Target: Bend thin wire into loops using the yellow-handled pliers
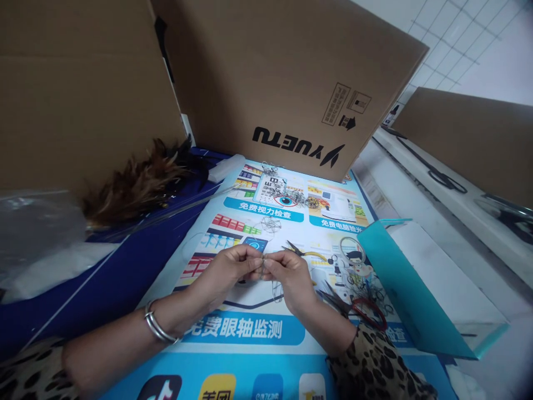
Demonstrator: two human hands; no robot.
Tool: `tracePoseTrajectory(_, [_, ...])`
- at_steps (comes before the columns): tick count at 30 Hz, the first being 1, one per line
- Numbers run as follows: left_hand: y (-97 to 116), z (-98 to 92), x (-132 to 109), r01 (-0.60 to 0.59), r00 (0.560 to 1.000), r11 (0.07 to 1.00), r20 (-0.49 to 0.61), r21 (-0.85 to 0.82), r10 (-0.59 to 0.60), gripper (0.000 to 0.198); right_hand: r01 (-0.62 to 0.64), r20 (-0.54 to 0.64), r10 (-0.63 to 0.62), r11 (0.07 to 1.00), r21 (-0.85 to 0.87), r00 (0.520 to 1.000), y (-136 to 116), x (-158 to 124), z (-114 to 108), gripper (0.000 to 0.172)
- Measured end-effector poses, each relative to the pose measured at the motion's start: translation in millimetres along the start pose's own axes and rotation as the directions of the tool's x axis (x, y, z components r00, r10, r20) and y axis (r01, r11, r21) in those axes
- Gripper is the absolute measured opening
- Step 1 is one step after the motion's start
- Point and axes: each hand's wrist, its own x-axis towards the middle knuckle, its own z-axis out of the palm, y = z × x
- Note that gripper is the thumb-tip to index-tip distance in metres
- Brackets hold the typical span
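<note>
My left hand (233, 269) and my right hand (295, 278) meet fingertip to fingertip over the printed sheet, both closed in a pinch. A piece of thin wire (277, 291) runs between them, with a loop of it hanging below the right fingers. Just beyond the right hand lie yellow-handled pliers (313, 254), jaws pointing left. Red-handled scissors (370, 312) rest beside the right forearm, which partly hides them. Small tangled wire pieces (271, 224) lie past the fingertips, and more bent wire bits (372, 291) are heaped on the right.
Large cardboard boxes (291, 66) wall off the back and left. Brown feathers (137, 183) and a clear plastic bag (37, 239) sit at left on blue cloth. A teal open box (412, 300) stands at right. Black-handled scissors (443, 179) lie on a ledge beyond it.
</note>
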Motion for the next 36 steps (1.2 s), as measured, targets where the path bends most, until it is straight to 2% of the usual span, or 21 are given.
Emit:
tracePoseTrajectory(4, [-1, -0.8, 1, -0.004, 1.0, 1.0, 0.004, 0.018, 0.004, 0.02, -0.001, 0.003, 0.001, 1.0, -0.021, 1.0, 2, 0, 0, 0.023])
tracePoseTrajectory(6, [5, -7.1, 3, -0.006, 0.999, 0.996, 0.048, 0.087, 0.002, 0.02, 0.018, 0.015, -0.017, 0.997, -0.081, 1.0, 1, 0, -1, 0.021])
tracePoseTrajectory(9, [24, -26.5, 2, -0.059, 0.981, 0.928, 0.195, 0.368, -0.015, 0.02, 0.078, 0.038, -0.071, 0.968, -0.239, 0.997, -2, 0, -3, 0.016])
tracePoseTrajectory(10, [32, -34.6, 0, -0.115, 0.978, 0.873, 0.206, 0.473, 0.017, 0.019, 0.098, 0.053, -0.086, 0.948, -0.303, 0.995, -3, 0, -3, 0.015])
tracePoseTrajectory(12, [47, -50.2, -10, -0.196, 0.976, 0.704, 0.205, 0.683, 0.073, 0.014, 0.136, 0.093, -0.106, 0.887, -0.441, 0.99, -3, 0, -2, 0.013])
tracePoseTrajectory(15, [58, -65.6, -29, -0.23, 0.96, 0.499, 0.28, 0.835, -0.027, 0.015, 0.213, 0.166, -0.142, 0.782, -0.586, 0.976, 0, 1, 0, 0.013])
tracePoseTrajectory(18, [55, -69.8, -45, -0.284, 0.939, 0.317, 0.329, 0.905, -0.099, 0.018, 0.294, 0.222, -0.193, 0.678, -0.674, 0.956, 3, 4, 2, 0.013])
tracePoseTrajectory(21, [41, -68.9, -50, -0.307, 0.946, 0.113, 0.316, 0.945, -0.067, 0.014, 0.36, 0.26, -0.254, 0.547, -0.756, 0.932, 4, 7, 2, 0.012])
tracePoseTrajectory(23, [31, -68.2, -51, -0.313, 0.947, 0.043, 0.315, 0.949, -0.053, 0.012, 0.384, 0.281, -0.274, 0.484, -0.786, 0.92, 4, 8, 2, 0.011])
tracePoseTrajectory(30, [12, -68.5, -49, -0.357, 0.933, -0.053, 0.354, 0.933, -0.058, 0.013, 0.479, 0.36, -0.344, 0.375, -0.794, 0.867, 7, 8, 4, 0.01])
tracePoseTrajectory(33, [9, -67.2, -52, -0.381, 0.925, -0.082, 0.379, 0.921, -0.037, 0.015, 0.506, 0.391, -0.347, 0.361, -0.783, 0.853, 8, 8, 4, 0.01])
tracePoseTrajectory(36, [9, -66.7, -54, -0.394, 0.919, -0.073, 0.395, 0.916, -0.002, 0.019, 0.507, 0.388, -0.351, 0.377, -0.775, 0.852, 7, 9, 5, 0.009])
